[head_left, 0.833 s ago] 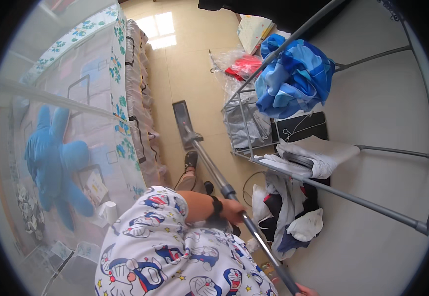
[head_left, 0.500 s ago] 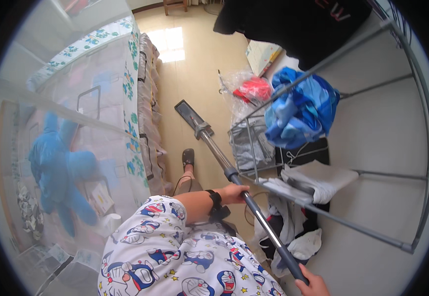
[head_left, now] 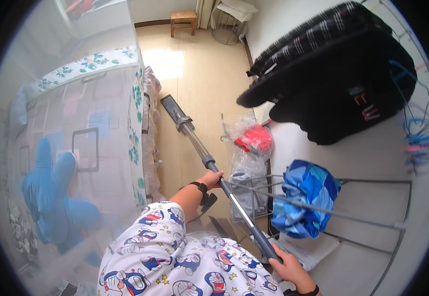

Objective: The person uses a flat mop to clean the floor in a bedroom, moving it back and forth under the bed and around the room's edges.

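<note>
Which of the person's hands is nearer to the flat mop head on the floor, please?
Left. The left hand grips the mop pole partway down, closer to the mop head. The right hand holds the pole's upper end, farthest from it.

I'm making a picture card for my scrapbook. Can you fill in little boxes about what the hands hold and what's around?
Left hand: grips the middle of the long silver and grey mop pole
Right hand: grips the pole's upper end
Mop head: flat, grey, rectangular, resting on the pale wooden floor
Left of mop: bed with a flowered cover and a blue plush toy
Right of mop: clear plastic bags, grey metal rack holding blue cloth
Above right: dark hanging clothes
Far end: small wooden stool
</note>
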`<action>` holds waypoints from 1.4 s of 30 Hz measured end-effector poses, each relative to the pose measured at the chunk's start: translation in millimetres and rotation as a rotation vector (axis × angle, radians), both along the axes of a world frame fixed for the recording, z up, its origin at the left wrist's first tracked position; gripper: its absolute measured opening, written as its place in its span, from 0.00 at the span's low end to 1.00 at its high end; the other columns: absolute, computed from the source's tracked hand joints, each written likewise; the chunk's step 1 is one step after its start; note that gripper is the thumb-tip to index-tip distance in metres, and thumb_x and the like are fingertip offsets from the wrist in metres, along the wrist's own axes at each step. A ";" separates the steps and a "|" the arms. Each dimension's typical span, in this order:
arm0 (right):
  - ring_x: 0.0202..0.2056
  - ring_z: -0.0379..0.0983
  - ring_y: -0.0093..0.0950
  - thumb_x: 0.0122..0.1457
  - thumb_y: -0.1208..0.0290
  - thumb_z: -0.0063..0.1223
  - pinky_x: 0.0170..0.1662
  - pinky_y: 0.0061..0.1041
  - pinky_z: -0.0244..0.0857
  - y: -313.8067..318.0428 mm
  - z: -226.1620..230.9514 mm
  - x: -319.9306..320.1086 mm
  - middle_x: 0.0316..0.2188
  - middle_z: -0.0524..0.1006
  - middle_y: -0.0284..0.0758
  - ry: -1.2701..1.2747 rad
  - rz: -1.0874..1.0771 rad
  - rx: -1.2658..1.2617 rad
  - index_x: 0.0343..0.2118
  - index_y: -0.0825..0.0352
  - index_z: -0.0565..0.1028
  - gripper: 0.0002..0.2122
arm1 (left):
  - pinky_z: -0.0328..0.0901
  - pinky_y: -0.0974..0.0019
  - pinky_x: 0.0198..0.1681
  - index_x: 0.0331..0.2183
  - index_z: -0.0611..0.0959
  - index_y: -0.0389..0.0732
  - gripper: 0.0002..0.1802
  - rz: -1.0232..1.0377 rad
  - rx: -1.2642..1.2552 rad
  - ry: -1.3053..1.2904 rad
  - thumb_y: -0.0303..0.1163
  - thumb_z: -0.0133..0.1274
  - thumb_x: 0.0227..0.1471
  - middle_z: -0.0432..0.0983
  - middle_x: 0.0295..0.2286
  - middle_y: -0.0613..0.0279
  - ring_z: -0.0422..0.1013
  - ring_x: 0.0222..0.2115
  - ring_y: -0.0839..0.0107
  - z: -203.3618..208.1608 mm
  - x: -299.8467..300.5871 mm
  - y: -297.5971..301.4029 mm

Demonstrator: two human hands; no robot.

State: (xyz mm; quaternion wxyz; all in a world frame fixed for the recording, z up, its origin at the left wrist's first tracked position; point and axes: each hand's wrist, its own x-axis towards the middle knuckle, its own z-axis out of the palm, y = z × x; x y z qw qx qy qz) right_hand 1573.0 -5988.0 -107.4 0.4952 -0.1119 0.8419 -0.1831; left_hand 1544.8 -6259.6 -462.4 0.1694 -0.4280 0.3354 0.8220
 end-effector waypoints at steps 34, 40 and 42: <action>0.32 0.68 0.45 0.47 0.68 0.49 0.34 0.34 0.62 -592.0 -111.5 -477.0 0.30 0.71 0.50 0.192 0.502 -0.183 0.47 0.68 0.63 0.22 | 0.68 0.60 0.25 0.41 0.60 0.38 0.25 0.516 0.033 -0.343 0.50 0.32 0.53 0.65 0.23 0.59 0.68 0.20 0.64 -73.9 -370.8 -592.1; 0.31 0.68 0.46 0.48 0.68 0.48 0.33 0.35 0.62 -746.8 -170.8 -539.2 0.28 0.71 0.51 0.076 0.482 -0.219 0.47 0.69 0.62 0.22 | 0.67 0.59 0.22 0.35 0.62 0.37 0.23 0.460 -0.091 -0.399 0.49 0.31 0.52 0.65 0.19 0.58 0.68 0.18 0.62 -103.2 -413.1 -766.1; 0.31 0.68 0.47 0.50 0.68 0.47 0.33 0.34 0.62 -794.1 -181.6 -551.6 0.28 0.71 0.53 0.017 0.421 -0.259 0.48 0.69 0.61 0.22 | 0.68 0.57 0.22 0.36 0.62 0.36 0.23 0.466 -0.161 -0.436 0.49 0.32 0.52 0.65 0.20 0.56 0.68 0.18 0.61 -118.5 -421.9 -815.4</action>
